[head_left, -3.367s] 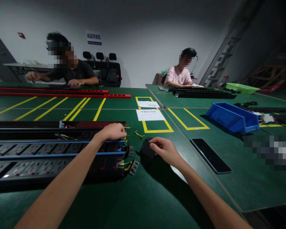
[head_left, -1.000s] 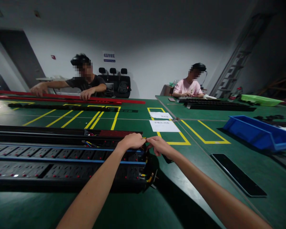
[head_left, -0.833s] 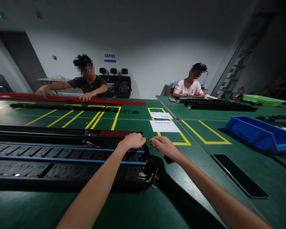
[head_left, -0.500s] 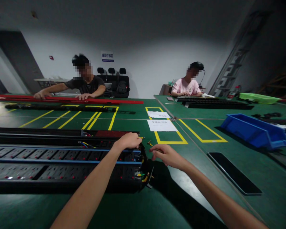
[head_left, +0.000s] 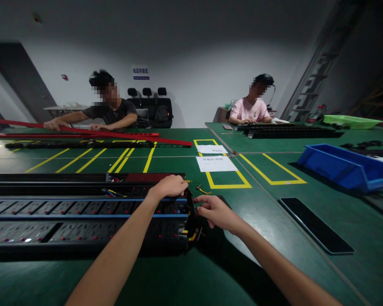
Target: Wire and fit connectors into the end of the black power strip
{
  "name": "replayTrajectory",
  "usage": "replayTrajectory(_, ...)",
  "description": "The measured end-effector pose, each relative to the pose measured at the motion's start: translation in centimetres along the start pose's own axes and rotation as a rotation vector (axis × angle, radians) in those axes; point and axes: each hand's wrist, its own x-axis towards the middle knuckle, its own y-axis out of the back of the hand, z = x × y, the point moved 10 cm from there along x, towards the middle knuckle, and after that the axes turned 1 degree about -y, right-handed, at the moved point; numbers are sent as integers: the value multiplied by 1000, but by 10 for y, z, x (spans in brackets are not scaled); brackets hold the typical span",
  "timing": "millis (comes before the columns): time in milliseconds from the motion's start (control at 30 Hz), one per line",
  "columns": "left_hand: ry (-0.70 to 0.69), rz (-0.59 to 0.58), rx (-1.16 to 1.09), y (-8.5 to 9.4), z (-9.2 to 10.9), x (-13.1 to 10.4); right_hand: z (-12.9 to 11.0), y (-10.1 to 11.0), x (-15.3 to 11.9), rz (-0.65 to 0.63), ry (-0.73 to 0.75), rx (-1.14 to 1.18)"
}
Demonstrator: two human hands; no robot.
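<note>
**A:** Strips (head_left: pixel 83 212), laid side by side on the table (head_left: pixel 178 276), open end (head_left: pixel 190 221) turned to the right.

**B:** Got it. And the left hand (head_left: pixel 169 187)?

**A:** Rested on top, right at that end. Curled into a fist, pinched on a thin yellow wire (head_left: pixel 188 181) poking out past the knuckles.

**B:** And the right hand (head_left: pixel 215 211)?

**A:** Hung just beside the open end, fingers bent. Could not tell: holding or empty.

**B:** Looked like what step?

**A:** Looked like wire work at the open end. Wire held ready, not yet tucked in, by the look of it.

**B:** Called for what next?

**A:** Called for a small, careful pinch from the right fingers, close to the wire tip. Called for a steady left fist on top, too.

**B:** Anything else near?

**A:** Spotted a loose wire (head_left: pixel 202 190) on the table just past the hands. Spotted a phone (head_left: pixel 315 225) off to the right and a blue bin (head_left: pixel 341 165) beyond it. Saw two papers (head_left: pixel 215 163) inside a yellow box. Saw two other people busy at the far side, one with a red rail (head_left: pixel 115 136).
</note>
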Motion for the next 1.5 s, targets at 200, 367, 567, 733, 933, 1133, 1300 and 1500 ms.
replayTrajectory(200,-3,4,9,0,0,1,-21,9,-3,172,200,-345)
replayTrajectory(367,13,2,24,-1,-2,2,-21,6,1,141,191,-465)
replayTrajectory(567,6,-1,31,-1,-1,1,-18,7,4,125,201,-412)
replayTrajectory(733,4,1,25,1,1,0,-18,5,6,112,217,-373)
replayTrajectory(933,-2,1,21,3,4,-2,-17,7,6,117,215,-391)
replayTrajectory(1133,-7,-4,5,2,4,-2,-21,10,4,117,232,-415)
replayTrajectory(1300,0,-6,9,1,2,0,-18,14,5,164,219,-345)
replayTrajectory(1500,-3,-2,11,0,1,1,-8,12,11,157,242,-81)
